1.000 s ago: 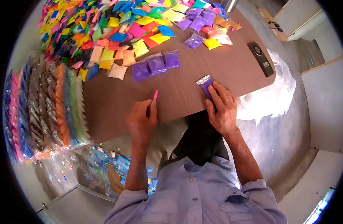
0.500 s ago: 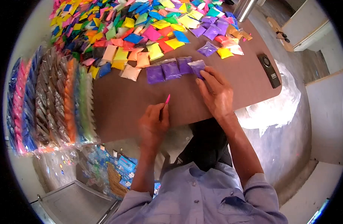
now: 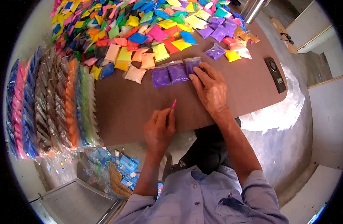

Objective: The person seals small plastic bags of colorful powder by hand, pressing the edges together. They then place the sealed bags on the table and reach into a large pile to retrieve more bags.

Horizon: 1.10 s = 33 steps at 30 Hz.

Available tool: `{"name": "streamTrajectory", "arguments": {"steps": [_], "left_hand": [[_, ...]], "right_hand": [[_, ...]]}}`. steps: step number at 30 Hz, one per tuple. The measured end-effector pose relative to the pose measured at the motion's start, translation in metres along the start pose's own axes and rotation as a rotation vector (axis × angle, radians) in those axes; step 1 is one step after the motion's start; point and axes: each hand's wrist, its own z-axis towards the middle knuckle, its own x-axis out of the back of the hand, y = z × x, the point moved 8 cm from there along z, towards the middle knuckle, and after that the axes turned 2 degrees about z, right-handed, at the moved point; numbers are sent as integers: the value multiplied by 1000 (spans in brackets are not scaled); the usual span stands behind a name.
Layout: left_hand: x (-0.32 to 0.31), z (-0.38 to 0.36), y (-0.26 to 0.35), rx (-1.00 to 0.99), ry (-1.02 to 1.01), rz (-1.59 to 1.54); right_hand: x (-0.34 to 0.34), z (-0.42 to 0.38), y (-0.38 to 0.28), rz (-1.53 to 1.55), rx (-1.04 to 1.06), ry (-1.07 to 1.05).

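Observation:
Purple packets in clear wrap, (image 3: 161, 77) (image 3: 178, 71) three of them showing, lie in a row on the brown table (image 3: 130, 108). At the row's right end, the fingertips and thumb of my right hand (image 3: 211, 89) close on the edge of a purple packet (image 3: 191, 64). Whether another packet lies beneath those fingers is hidden. Closer to my body, my left hand (image 3: 159, 127) pinches a thin, pointed pink stick (image 3: 174, 103), its tip upward. A pale peach packet (image 3: 134, 74) lies left of the row.
A large heap of multicoloured packets (image 3: 138, 37) covers the table's back. Bundles of wrapped, twisted coloured strips (image 3: 52, 104) stand at the left. A loose purple packet (image 3: 215, 51), a black device (image 3: 275, 74) and a metal cylinder (image 3: 252, 11) are to the right.
My right hand has brought the fourth purple packet left against the row's end, where it no longer shows separately. The view has shifted slightly; my left hand still holds the pink stick.

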Motion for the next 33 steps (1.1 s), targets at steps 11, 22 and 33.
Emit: {"name": "streamTrajectory", "arguments": {"steps": [11,22,33], "left_hand": [[-3,-1,1,-8,24,9],[1,0,3,-43,76,18],[0,-4,7,-59,59,11]], "right_hand": [[3,4,-3,44,77,14],[-4,49,66,-305,67,-86],[66,-66,18,-108,76,-225]]}}
